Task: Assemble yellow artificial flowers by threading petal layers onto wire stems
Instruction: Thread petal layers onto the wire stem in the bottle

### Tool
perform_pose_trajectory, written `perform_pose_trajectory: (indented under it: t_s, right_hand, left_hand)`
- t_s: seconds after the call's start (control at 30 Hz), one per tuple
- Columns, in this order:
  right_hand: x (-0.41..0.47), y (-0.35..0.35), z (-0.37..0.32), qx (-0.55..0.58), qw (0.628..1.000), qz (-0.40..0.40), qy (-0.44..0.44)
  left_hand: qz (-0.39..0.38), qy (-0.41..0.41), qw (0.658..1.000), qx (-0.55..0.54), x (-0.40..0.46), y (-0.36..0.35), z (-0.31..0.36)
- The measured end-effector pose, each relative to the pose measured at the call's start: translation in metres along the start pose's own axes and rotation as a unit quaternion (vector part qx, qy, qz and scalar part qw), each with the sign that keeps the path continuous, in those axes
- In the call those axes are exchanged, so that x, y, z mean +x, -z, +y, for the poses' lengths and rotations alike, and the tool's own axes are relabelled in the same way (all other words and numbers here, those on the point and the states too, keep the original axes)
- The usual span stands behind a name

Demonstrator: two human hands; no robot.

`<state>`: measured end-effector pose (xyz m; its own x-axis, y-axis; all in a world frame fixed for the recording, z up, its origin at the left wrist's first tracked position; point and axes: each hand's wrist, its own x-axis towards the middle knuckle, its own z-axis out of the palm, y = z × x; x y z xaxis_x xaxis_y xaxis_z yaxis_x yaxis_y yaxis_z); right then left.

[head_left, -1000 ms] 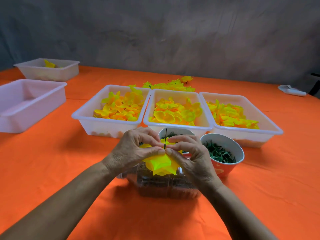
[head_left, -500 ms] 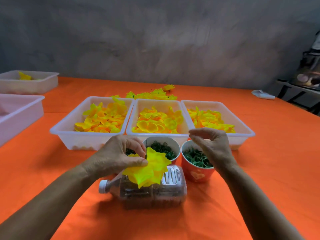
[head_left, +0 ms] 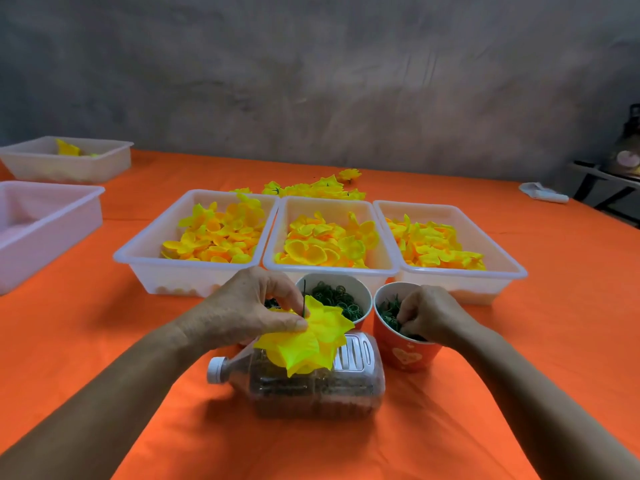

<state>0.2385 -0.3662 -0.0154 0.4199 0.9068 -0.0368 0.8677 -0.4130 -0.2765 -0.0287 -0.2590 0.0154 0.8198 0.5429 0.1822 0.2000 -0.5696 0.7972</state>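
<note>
Partly assembled yellow flower point(head_left: 308, 336), its petal layers stacked on a thin dark wire stem point(head_left: 304, 301) that stands up through their centre, held above a clear plastic bottle point(head_left: 311, 382) lying on its side on the orange tablecloth point(head_left: 104, 341). The left hand point(head_left: 249, 306) pinches the flower at the stem, thumb and fingers curled onto the topmost layer. The right hand point(head_left: 427, 315) dips into the red paper cup point(head_left: 405, 351) of small green pieces, fingers bent down among them; whether a piece is already caught between the fingertips cannot be told. Beside it, a white cup point(head_left: 360, 287) holds dark green rings. Behind the cups stand three white trays of loose petals, the left tray point(head_left: 138, 261), the middle tray point(head_left: 273, 261) and the right tray point(head_left: 512, 271); finished flowers point(head_left: 318, 190) lie on the cloth beyond them. The step in hand appears to be fetching a green fitting, probably a calyx, after the petals are on. The next move calls for lifting out a single piece, bringing it to the wire tip, aligning its hole and sliding it down against the petals while the left hand keeps the stack from slipping.
</note>
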Motion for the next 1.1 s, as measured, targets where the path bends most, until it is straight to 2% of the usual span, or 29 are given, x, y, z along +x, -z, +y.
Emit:
perform_pose_trajectory:
  t_s: [0.33,0.5,0.63,0.83,0.97,1.1]
  right_hand:
    - [-0.009,0.01,0.011,0.13,0.983,0.123,-0.03]
    - [-0.016,0.009,0.013,0.265,0.948,0.164,-0.062]
    - [-0.023,0.008,0.008,0.394,0.9,0.176,-0.056]
    - [-0.041,0.017,-0.029,0.493,0.838,0.228,0.046]
    - [-0.049,0.011,-0.075,0.519,0.826,0.189,0.113]
    - [-0.048,0.004,-0.109,0.51,0.825,0.198,0.138]
  left_hand:
    - [-0.003,0.011,1.0,-0.007,0.0,-0.001,0.0]
    - [-0.003,0.008,1.0,-0.007,-0.001,-0.001,0.0]
    - [0.0,0.003,1.0,-0.012,-0.001,-0.001,-0.001]
    - [0.011,0.003,1.0,-0.02,-0.002,-0.003,-0.002]
    - [0.032,-0.001,0.999,-0.02,-0.004,-0.006,-0.004]
    - [0.063,-0.006,0.998,-0.021,-0.007,-0.01,-0.003]
